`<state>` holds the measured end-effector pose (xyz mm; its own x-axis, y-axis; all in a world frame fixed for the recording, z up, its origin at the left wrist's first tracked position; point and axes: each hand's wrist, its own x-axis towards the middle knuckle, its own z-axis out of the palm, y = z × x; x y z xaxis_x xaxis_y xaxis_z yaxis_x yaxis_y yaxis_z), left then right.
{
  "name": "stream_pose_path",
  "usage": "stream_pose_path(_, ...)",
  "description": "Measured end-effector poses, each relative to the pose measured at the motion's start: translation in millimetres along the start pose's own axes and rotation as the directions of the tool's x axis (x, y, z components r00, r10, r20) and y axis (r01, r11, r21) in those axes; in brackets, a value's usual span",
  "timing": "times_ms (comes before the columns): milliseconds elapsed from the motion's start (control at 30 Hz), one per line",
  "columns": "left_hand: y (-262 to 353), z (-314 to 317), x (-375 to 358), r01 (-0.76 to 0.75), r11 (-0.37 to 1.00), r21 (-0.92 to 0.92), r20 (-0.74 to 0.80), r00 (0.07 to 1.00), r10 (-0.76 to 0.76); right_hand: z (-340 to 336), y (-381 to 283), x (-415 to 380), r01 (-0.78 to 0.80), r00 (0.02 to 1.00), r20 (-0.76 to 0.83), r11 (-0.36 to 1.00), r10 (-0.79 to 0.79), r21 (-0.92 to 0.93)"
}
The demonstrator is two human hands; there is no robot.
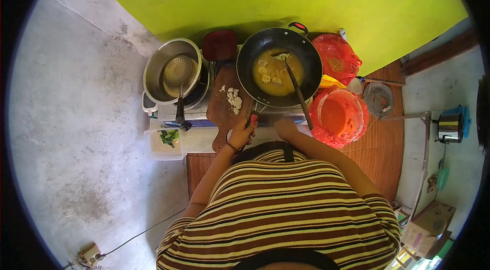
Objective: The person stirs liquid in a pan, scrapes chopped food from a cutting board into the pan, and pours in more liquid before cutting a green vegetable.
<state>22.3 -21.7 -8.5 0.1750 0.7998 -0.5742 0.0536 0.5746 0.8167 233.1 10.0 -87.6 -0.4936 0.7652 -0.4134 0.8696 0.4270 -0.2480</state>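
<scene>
My left hand (241, 134) is closed around a red and black handle (253, 118), which appears to be the near handle of the wok. The black wok (246, 79) holds yellowish broth (265, 85) with pale pieces in it. A long-handled spatula (295, 85) leans in the wok, its handle over the near rim. My right hand (287, 129) is curled just below the wok, left of the spatula handle's end; its fingers are mostly hidden. Left of the wok, a wooden cutting board (217, 112) bears white chopped pieces (234, 100).
A steel pot (148, 79) with a perforated ladle (178, 69) stands at left. Below it sits a clear tub (153, 150) with green leaves (168, 137). Red bags line two containers, one farther back (349, 48) and one nearer (360, 119). A dark red dish (219, 45) lies behind the board.
</scene>
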Motion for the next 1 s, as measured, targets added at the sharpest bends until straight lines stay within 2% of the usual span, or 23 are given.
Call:
stream_pose_path(100, -2, -1, 1, 0.000, 1.000, 0.010, 0.002, 1.000, 0.000, 0, -1, -2, -0.001, 0.999, -0.048, 0.999, 0.004, 0.050)
stream_pose_path(300, 2, 0, -1, 0.003, 1.000, 0.016, -0.005, 1.000, -0.003, -5, -3, -2, -0.003, 1.000, -0.006, 1.000, 0.003, -0.013)
stream_pose_path(500, 0, 0, 0, 0.023, 1.000, 0.010, -0.007, 1.000, -0.023, -7, -5, -4, 0.000, 0.999, -0.039, 0.999, -0.001, -0.044)
stream_pose_path(700, 1, 0, -1, 0.016, 1.000, 0.018, -0.008, 1.000, -0.015, -7, -4, -5, 0.035, 0.996, -0.077, 0.999, -0.038, -0.031)
stream_pose_path(1000, 2, 0, -2, 0.022, 1.000, 0.000, -0.004, 1.000, -0.022, -9, -5, -6, 0.000, 0.999, -0.046, 1.000, -0.001, -0.023)
